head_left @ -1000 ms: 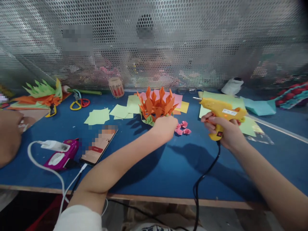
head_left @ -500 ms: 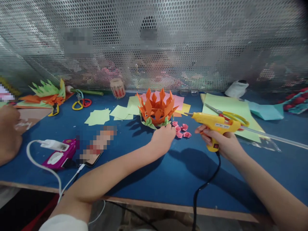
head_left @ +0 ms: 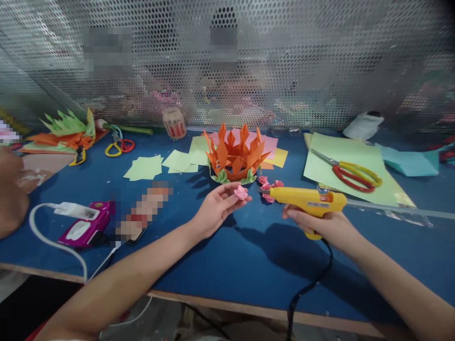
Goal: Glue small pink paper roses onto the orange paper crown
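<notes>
Between the fingertips of my left hand (head_left: pixel 215 210) is a small pink paper flower (head_left: pixel 241 192), held above the table. My right hand (head_left: pixel 322 222) grips a yellow hot glue gun (head_left: pixel 302 196) by its handle, its nozzle pointing left towards that flower, a short gap apart. Several more pink paper flowers (head_left: pixel 266 182) lie behind the nozzle, partly hidden by it. Just beyond my left hand stands an orange folded-paper crown-like ring (head_left: pixel 232 156) with green paper leaves (head_left: pixel 222 176) around its base.
Scissors (head_left: pixel 355 175) lie on green paper (head_left: pixel 355 147) at right. Green paper squares (head_left: pixel 144 168), a glass jar (head_left: pixel 174 123), a purple power adapter (head_left: pixel 87 225) and a phone (head_left: pixel 137 232) are at left. The gun's black cord (head_left: pixel 305 284) hangs over the front edge. Another person's hand (head_left: pixel 10 189) rests far left.
My left hand has picked up a pink flower from the group and turned over, moving left and towards me. The glue gun has shifted left and lower, its nozzle now nearer that hand.
</notes>
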A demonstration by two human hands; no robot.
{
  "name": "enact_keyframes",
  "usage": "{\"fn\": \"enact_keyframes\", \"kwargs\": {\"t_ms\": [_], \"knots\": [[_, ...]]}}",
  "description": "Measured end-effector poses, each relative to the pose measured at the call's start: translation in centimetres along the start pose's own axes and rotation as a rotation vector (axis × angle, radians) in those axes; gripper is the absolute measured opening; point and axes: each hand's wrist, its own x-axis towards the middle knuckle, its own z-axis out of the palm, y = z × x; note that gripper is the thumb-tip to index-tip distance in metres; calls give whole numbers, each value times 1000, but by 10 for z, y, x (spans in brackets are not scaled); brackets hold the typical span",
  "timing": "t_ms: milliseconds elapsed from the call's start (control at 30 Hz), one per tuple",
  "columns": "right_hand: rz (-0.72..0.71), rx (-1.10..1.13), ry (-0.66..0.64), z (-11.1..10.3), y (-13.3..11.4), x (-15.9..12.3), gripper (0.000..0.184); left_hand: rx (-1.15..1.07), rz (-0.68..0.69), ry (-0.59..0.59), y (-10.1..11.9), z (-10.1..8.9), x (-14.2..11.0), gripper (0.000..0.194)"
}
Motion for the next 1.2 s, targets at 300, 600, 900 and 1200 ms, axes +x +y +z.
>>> {"fn": "enact_keyframes", "kwargs": {"t_ms": [300,600,900,1200], "knots": [[-108,-185,9,4,10,2,25,-38,-82,-47,-2,-1,0,20],[-185,-313,16,15,-1,-7,19,-26,-93,-61,-3,-2,-1,22],[-200,-312,-20,13,-1,-4,17,-24,-79,-69,-3,-3,-1,20],[-212,-390,-45,10,7,-3,12,-14,-67,-65,-3,-2,-3,20]]}}
